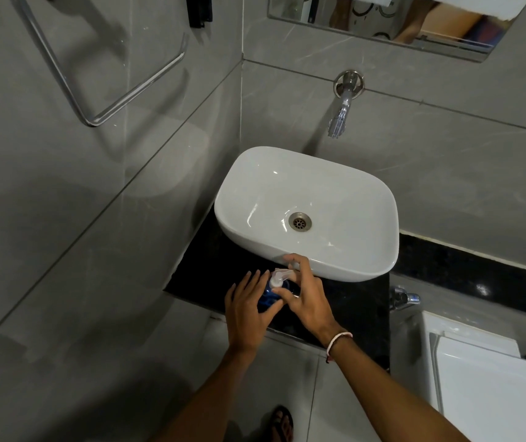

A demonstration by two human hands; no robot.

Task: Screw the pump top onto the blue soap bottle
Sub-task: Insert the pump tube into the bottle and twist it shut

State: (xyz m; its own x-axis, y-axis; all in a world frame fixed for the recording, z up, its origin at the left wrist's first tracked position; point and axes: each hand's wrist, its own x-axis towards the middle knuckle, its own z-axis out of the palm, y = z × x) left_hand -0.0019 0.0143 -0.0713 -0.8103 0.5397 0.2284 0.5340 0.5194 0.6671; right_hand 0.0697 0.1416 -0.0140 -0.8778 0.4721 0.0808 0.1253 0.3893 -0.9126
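Blue soap bottle (269, 298): standing on the black bench (344, 301), just in front of the white basin (306, 212); its deep blue, see-through body is showing only in slivers between the two hands.
Pump top (279, 277): clear-to-white plastic, sitting on the bottle's neck with its nozzle pointing toward the basin; whether it is seated fully on the threads is hard to judge, as the fingers are covering the collar.
Left hand (248, 309): wrapping the bottle's left side, fingers lying straight and close together along the body, thumb reaching under toward the front.
Right hand (307, 295): reaching over from the right, thumb and fingertips appearing to pinch the pump's collar, forefinger curling above the nozzle near the basin's front wall; a pale bracelet (338, 341) is circling the wrist.
Bench: dark, speckled and glossy, carrying the basin and the bottle.
Tap (342, 105): chrome, jutting from the grey tiled wall above the basin.
Floor (287, 378): pale tiles; a sandalled foot (282, 422) is showing at the bottom edge.
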